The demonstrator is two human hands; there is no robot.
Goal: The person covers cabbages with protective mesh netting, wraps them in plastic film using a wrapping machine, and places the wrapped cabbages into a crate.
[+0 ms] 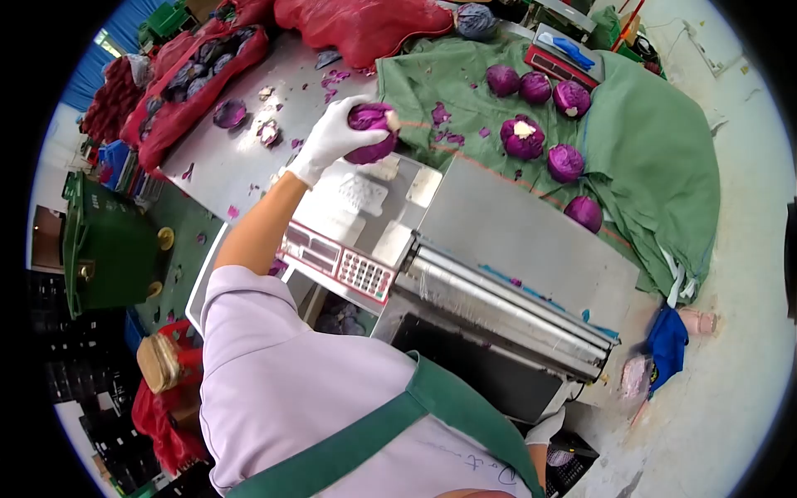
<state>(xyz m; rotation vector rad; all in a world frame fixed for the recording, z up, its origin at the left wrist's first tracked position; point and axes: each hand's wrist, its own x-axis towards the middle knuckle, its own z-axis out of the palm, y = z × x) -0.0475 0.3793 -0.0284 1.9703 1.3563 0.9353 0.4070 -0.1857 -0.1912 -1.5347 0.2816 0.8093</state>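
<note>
My left hand point(332, 139), in a white glove, grips a purple cabbage point(371, 148) above the metal plate of a weighing scale point(353, 187). The cabbage's pale cut stem faces right. My right hand point(546, 427), also gloved, is low at the right beside the wrapping machine point(506, 303); its fingers are mostly hidden, so what it holds cannot be made out. Several purple cabbages, among them one with a pale stem point(523, 137), rest on green cloth point(465, 91) beyond the machine.
Red mesh sacks point(365, 29) lie at the table's back and left. Loose leaves and trimmings lie on the metal table point(220, 162). A second scale point(564, 58) stands at the back right. A green bin point(116, 245) is at the left; a blue cloth point(667, 349) hangs at the right.
</note>
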